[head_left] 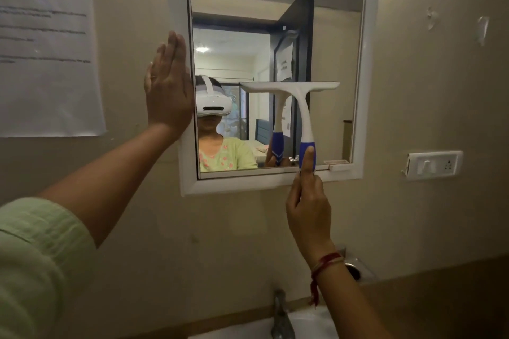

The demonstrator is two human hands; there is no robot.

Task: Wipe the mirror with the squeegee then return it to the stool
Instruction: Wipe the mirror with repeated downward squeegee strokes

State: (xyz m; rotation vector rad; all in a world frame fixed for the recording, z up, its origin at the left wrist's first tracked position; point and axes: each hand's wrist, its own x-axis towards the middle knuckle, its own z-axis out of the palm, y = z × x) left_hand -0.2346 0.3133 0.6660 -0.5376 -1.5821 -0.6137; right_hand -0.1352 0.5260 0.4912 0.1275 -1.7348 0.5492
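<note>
Beige bathroom wall [413, 91] fills the view, with a white-framed mirror [330, 36] fixed at its centre. Against the glass rests the squeegee [296, 91]: its white blade head lies level across the middle of the mirror, right of centre, and its curved white neck runs down to a blue grip near the mirror's bottom edge. The right hand [308, 206] is closed around the lower end of that grip from below, thumb stretched up along the blue part and the other fingers curled behind it. A red thread bracelet [326, 263] circles the right wrist.

At the mirror's left side, the left hand [168, 91] is spread flat and fully open, fingers together and pointing up, palm pressed on the white frame's left edge; it holds nothing. A pale green sleeve [35, 270] covers the upper part of the left arm.

On the glass, the squeegee's reflection sits just beside the real tool, and a person in a white headset and a green top shows in the lower left of the reflection, with a dark open door behind.

Left of the mirror, a printed paper sheet [46, 55] is taped to the wall, its text too blurred to read. To the right of the mirror's lower corner is a white switch plate [435, 164]. Below, a metal tap [281, 316] stands over the rim of a white sink [316, 325]; whether anything lies in the basin cannot be told.
</note>
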